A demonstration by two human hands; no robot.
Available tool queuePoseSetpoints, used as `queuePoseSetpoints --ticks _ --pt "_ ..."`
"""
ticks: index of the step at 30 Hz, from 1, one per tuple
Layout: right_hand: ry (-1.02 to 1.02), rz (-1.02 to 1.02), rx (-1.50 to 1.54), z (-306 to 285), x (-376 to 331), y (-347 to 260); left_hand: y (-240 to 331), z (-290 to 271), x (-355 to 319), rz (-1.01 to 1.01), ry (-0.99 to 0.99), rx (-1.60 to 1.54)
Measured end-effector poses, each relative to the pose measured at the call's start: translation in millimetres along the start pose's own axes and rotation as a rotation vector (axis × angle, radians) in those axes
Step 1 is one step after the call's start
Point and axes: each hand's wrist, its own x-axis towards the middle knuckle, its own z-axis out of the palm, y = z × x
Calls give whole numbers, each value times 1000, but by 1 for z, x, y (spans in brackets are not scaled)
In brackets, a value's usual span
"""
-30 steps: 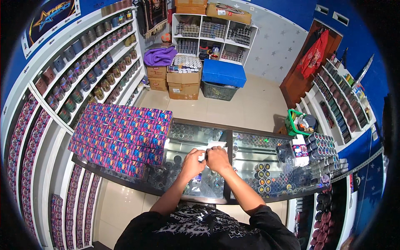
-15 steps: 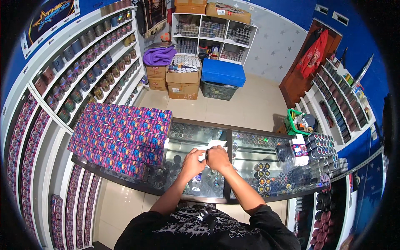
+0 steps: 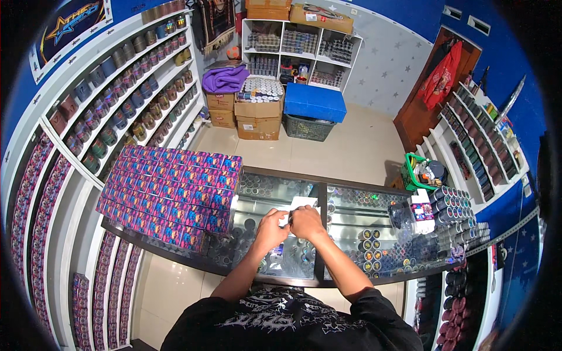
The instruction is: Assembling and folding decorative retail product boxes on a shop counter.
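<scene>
Both my hands are close together over the glass-topped counter (image 3: 243,266), near its dark middle divider. My left hand (image 3: 271,229) is closed, its fingers on a small white card carton (image 3: 304,202). Right beside it, my right hand (image 3: 307,223) has its fingers curled over the same carton. White flaps stick out past the knuckles and a white bit shows between the hands; the rest is hidden by my fingers. Under the glass lie several round-lidded containers (image 3: 369,254).
Stacked purple-blue printed boxes (image 3: 170,196) cover the counter's left part. At the right stand white printed cartons (image 3: 422,213), rows of cylindrical containers (image 3: 449,205) and a green basket (image 3: 410,175). Beyond the counter are cardboard boxes (image 3: 257,123) and a blue-covered crate (image 3: 307,127).
My hands stay almost in the same place, still closed on the white carton. The whole view has shifted very slightly; nothing else visibly differs.
</scene>
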Motion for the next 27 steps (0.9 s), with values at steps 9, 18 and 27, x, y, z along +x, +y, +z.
queuePoseSetpoints --ticks 9,18,27 --pt "22 -35 61 4 0 7 3 0 0 -42 -15 -6" --pt "32 -83 178 -1 -6 10 -2 2 0 -32 -5 2" --pt "106 -51 489 -4 -6 15 -2 3 -1 -20 -26 11"
